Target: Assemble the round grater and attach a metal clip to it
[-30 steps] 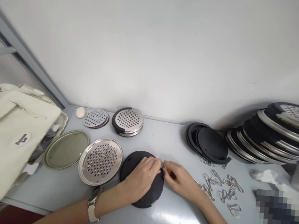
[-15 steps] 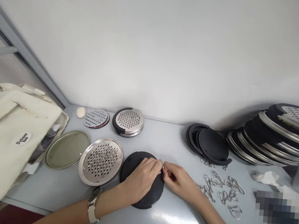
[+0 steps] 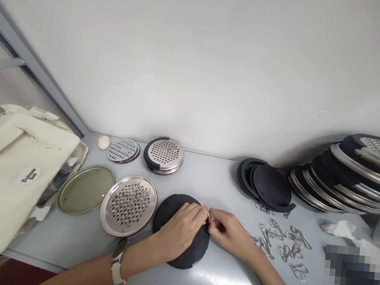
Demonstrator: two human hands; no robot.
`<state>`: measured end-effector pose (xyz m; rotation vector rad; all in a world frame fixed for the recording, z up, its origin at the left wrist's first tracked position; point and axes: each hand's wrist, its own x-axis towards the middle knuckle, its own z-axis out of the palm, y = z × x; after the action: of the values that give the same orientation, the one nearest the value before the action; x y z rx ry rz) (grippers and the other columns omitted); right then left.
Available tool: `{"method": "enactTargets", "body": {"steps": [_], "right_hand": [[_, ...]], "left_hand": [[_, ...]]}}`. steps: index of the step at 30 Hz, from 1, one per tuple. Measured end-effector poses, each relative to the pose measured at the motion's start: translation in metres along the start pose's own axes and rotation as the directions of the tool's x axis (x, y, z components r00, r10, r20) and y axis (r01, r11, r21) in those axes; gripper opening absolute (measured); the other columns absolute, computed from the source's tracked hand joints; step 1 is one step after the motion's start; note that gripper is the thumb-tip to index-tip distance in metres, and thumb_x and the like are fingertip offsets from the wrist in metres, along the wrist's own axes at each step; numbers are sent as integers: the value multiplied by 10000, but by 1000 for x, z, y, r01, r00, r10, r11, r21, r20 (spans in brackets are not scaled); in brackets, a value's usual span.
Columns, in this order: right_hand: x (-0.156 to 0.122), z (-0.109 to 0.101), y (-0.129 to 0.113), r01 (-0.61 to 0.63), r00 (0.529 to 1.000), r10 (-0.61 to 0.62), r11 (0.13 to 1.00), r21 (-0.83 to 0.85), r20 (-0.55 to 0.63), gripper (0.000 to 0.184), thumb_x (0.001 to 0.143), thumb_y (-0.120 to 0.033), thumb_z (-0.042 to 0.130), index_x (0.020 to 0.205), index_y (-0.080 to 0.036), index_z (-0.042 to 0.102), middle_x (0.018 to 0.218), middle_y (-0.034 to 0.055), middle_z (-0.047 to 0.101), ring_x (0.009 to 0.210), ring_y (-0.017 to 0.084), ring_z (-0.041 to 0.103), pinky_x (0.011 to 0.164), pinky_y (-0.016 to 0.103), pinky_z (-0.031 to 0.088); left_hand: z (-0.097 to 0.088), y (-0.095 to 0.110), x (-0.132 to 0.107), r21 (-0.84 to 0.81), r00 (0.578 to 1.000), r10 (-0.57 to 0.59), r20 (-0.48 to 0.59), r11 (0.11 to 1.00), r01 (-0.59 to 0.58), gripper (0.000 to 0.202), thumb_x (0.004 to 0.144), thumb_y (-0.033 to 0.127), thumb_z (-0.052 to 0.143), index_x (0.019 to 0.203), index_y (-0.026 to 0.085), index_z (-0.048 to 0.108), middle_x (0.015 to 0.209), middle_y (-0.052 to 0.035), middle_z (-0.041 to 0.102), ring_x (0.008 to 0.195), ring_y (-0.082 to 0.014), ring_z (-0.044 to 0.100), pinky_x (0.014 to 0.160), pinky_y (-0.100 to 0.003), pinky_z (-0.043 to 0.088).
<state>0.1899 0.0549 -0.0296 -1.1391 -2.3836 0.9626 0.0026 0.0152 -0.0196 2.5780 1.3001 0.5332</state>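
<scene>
A round black plastic disc [image 3: 189,255] lies on the grey table in front of me. Across its top reaches my left hand [image 3: 182,230], fingers closed near the disc's upper right edge. At that same edge my right hand [image 3: 230,232] pinches a small bent metal wire clip [image 3: 208,213], only a short bit of which shows between the two hands. My fingers hide where the clip meets the disc. To the right of my right hand lie several loose wire clips [image 3: 277,230]. Left of the disc is a round metal grater plate [image 3: 129,206].
An olive round lid [image 3: 86,190] lies at left beside a cream bag [image 3: 20,176]. Small grater discs [image 3: 122,150], a rimmed grater stack [image 3: 165,153] and black plastic covers [image 3: 270,185] line the wall. A tall leaning stack [image 3: 347,174] and crumpled tissue [image 3: 342,228] are at right.
Both hands stay at the disc's upper right edge, with hardly any shift. The visible bit of wire clip is tilted slightly differently. The whole view has shifted a little.
</scene>
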Motion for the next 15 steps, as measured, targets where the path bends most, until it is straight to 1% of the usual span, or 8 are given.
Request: {"method": "enactTargets", "body": {"steps": [4,10,15], "right_hand": [[1,1,1,11,1000,-11,1000,-8,4,250,838,-116,404,673,-222,250,597,-55,351,553,113,347,546,242,284],[1,0,0,9,1000,-9,1000,-8,4,261,823,-108,413,668,-223,237,593,-56,339,552,113,340,541,243,276],[2,-1,0,10,1000,-10,1000,-2,9,259,819,-107,414,668,-222,238,595,-55,340,555,113,346,546,242,279]], "left_hand": [[0,0,0,-12,1000,-9,27,1000,10,174,963,83,363,1077,168,463,1039,-52,569,1010,-209,541,880,-371,432],[-2,1,1,-34,999,-7,34,999,8,178,960,69,354,1070,162,461,1014,-50,566,971,-200,548,865,-360,432],[-3,1,1,-18,999,-3,37,1000,4,182,956,62,350,1052,168,462,997,-45,566,963,-196,550,859,-357,433]]}}
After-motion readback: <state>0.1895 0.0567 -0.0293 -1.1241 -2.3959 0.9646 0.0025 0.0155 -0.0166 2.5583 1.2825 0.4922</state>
